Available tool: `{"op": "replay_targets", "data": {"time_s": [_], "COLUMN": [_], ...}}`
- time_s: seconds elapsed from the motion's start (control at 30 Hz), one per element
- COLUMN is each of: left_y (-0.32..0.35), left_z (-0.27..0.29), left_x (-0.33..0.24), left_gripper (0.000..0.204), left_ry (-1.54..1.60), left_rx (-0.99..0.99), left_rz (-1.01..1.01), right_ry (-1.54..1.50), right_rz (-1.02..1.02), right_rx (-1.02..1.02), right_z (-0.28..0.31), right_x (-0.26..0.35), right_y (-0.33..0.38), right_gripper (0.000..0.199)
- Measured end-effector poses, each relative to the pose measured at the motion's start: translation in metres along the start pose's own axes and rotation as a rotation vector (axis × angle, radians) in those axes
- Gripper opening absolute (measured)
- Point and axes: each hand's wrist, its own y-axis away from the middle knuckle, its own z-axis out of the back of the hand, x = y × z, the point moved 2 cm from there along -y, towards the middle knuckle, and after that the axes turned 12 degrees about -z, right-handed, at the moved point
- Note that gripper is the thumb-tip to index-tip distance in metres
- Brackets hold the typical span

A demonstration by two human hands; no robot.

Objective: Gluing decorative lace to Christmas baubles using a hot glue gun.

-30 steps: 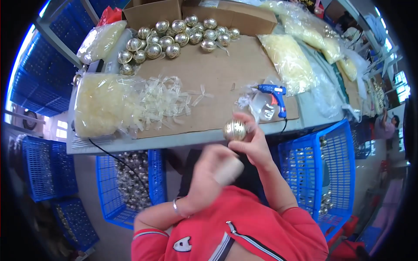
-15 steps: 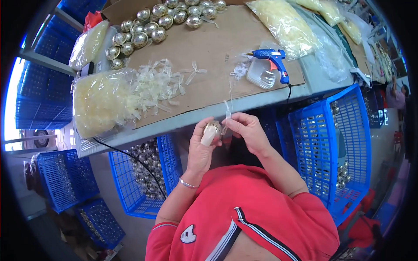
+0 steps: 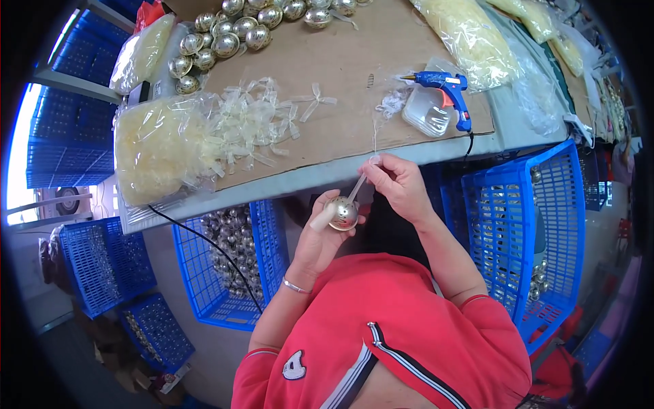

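Note:
Just in front of the table edge, my left hand (image 3: 315, 240) cups a shiny gold ball ornament (image 3: 343, 214), the fingers wrapped round its side and the thumb on its face. My right hand (image 3: 403, 191) is up and to the right of the ball, thumb and forefinger pinched on a sheer pale ribbon (image 3: 357, 186). That ribbon runs slanting down from the pinch to the top of the ball. How it is fastened there is too small to tell. A pile of sheer ribbon bows (image 3: 255, 123) lies on the table beyond my left hand.
A blue glue gun (image 3: 446, 92) rests by a clear plastic tub (image 3: 426, 116) on the cardboard. More gold balls (image 3: 244, 27) are heaped at the far left, near a bag of pale ribbon (image 3: 160, 153). Blue crates (image 3: 272, 238) of balls flank me; a black cord (image 3: 211, 238) hangs over the left one.
My right hand has moved up and away from the ball, stretching the ribbon out. My left hand has lowered and turned the ball a little. The whole view has shifted slightly.

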Motion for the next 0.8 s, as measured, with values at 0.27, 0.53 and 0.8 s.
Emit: {"op": "replay_targets", "data": {"time_s": [0.27,0.53,0.8], "left_y": [-0.009,-0.009,-0.013], "left_z": [0.006,-0.003,-0.012], "left_x": [0.01,0.013,0.014], "left_gripper": [0.036,0.037,0.034], "left_ry": [0.055,0.017,0.014], "left_rx": [0.058,0.084,0.098], "left_rz": [0.048,0.033,0.028], "right_ry": [0.025,0.17,0.002], "right_rz": [-0.08,0.138,-0.083], "right_rx": [0.003,0.008,0.0], "right_z": [0.005,0.016,0.017], "right_x": [0.028,0.033,0.037], "right_y": [0.021,0.029,0.031], "right_gripper": [0.007,0.006,0.003]}}
